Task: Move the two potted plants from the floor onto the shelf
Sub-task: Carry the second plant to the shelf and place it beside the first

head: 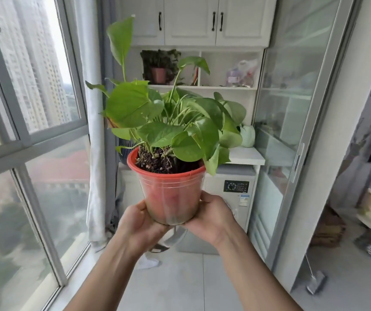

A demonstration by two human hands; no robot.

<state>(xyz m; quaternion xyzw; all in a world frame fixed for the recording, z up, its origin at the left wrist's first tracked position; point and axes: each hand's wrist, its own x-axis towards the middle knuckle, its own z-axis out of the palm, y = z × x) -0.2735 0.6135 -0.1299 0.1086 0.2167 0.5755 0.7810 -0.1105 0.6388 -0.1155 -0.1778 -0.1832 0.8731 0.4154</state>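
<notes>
Window (30, 104) with grey frames fills frame left; hazy daylight, high-rise blocks outside. White curtain (95, 131) beside it. Top centre: white cupboards (191, 19), black handles. Washing machine (231, 198) centre, under white counter (247, 156). Glass sliding door (292, 122) right. Pale tiled floor (180, 283).

Pot (171, 194): red plastic, thin and slightly see-through, glossy, with a smooth rolled rim.
Soil (160, 163): dark, crumbly, rough.
Leaves (130, 106): green, smooth, faintly waxy sheen.
Cabinet doors (190, 19): white painted panels, satin; handles dark, probably metal.
Shelf (202, 87): white, smooth, matt.
Second pot (158, 75) on the shelf: dull red, blurred, likely plastic.
Window frame (25, 140): grey metal, matt.
Curtain (95, 153): white cloth, soft folds.
Washing machine (229, 191): pale grey casing, smooth.
Floor (180, 283): light tiles, low sheen.
</notes>
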